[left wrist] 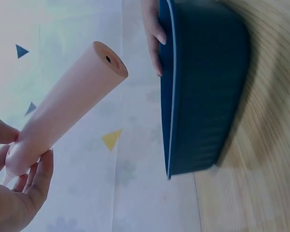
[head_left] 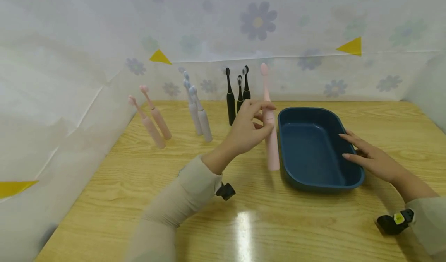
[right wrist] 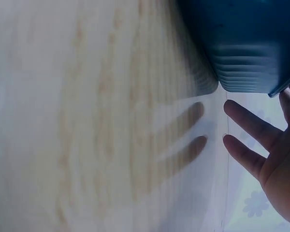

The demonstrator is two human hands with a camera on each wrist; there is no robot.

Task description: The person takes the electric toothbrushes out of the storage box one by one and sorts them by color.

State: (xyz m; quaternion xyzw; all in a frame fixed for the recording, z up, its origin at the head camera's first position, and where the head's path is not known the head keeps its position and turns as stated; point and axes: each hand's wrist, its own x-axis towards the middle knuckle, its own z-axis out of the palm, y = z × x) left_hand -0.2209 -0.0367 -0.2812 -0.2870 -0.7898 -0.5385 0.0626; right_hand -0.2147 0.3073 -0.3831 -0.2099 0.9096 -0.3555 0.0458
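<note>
A pink electric toothbrush point(head_left: 271, 149) is held upright in my left hand point(head_left: 249, 128), thumb and fingers pinching its handle just left of the basin. In the left wrist view, the flat base of this toothbrush point(left wrist: 70, 99) shows, lifted off the table. The deep blue rectangular basin point(head_left: 315, 180) stands on the table. My right hand point(head_left: 378, 161) rests at the basin's right rim, with thumb and a finger reaching over the edge. In the right wrist view, two straight fingers point(right wrist: 251, 123) stand apart from the basin's outer wall.
Left of the basin stand two pink toothbrushes point(head_left: 153, 132), several white ones with bluish heads point(head_left: 204, 124) and several black ones point(head_left: 231, 107), partly behind my left hand. The wooden table point(head_left: 115, 200) meets a flowered white sheet point(head_left: 296, 76) at the back.
</note>
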